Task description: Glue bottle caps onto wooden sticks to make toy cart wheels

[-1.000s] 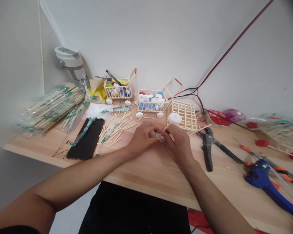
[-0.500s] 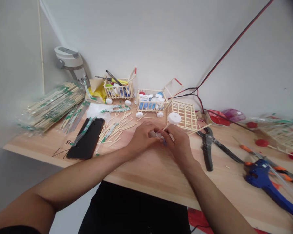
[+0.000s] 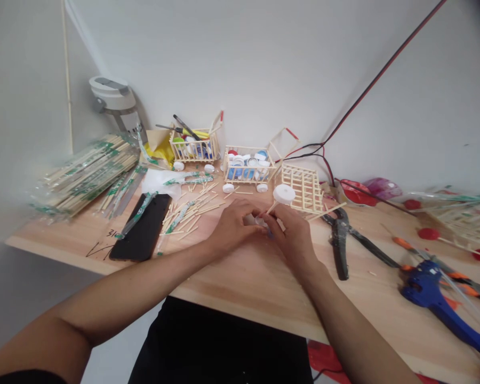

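Observation:
My right hand [image 3: 290, 226] pinches a thin wooden stick [image 3: 271, 208] that carries a round white bottle cap [image 3: 284, 194] on its upper end. Its lower end meets a second whitish cap [image 3: 260, 220], mostly covered by my fingers. That lower cap is gripped by my left hand [image 3: 236, 221], thumb and fingers curled around it. Both hands meet low over the middle of the wooden table. Behind them stand two small stick carts, one [image 3: 250, 165] full of bottle caps, the other [image 3: 195, 146] holding caps and pens. A stick lattice [image 3: 302, 186] lies right of the nearer cart.
Cut sticks [image 3: 192, 210] and a black phone [image 3: 142, 229] lie to the left, with bagged sticks [image 3: 92, 176] beyond. On the right are black-handled pliers [image 3: 339, 242], a blue glue gun [image 3: 436, 298] and red caps joined by a stick [image 3: 428, 234]. Cables [image 3: 324, 144] run along the wall.
The white cap on the stick has shifted very slightly left, with a small tilt of the stick. Both hands stay in nearly the same place.

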Demonstrator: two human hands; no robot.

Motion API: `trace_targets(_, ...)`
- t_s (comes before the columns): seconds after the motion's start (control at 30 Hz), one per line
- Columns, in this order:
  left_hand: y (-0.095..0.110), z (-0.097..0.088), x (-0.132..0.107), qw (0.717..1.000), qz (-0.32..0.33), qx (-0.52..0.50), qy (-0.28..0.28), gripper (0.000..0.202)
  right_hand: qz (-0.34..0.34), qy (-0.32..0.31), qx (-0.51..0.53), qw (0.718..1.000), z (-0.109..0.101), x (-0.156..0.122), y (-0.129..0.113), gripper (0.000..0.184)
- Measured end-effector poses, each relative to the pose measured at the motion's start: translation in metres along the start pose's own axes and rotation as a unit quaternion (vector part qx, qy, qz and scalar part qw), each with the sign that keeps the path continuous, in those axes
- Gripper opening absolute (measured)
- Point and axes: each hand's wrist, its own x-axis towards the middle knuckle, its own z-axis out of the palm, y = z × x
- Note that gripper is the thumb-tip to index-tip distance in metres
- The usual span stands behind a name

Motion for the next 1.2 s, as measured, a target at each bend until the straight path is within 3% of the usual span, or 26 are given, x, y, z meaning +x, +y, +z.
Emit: trace_targets(1.2,0.0006,-0.0009,-0.0001,1.0,-0.009,-0.012,-0.006,0.021,0.014,-0.008,0.007,1.0,0.0008,-0.0015,-0.0001,0.019)
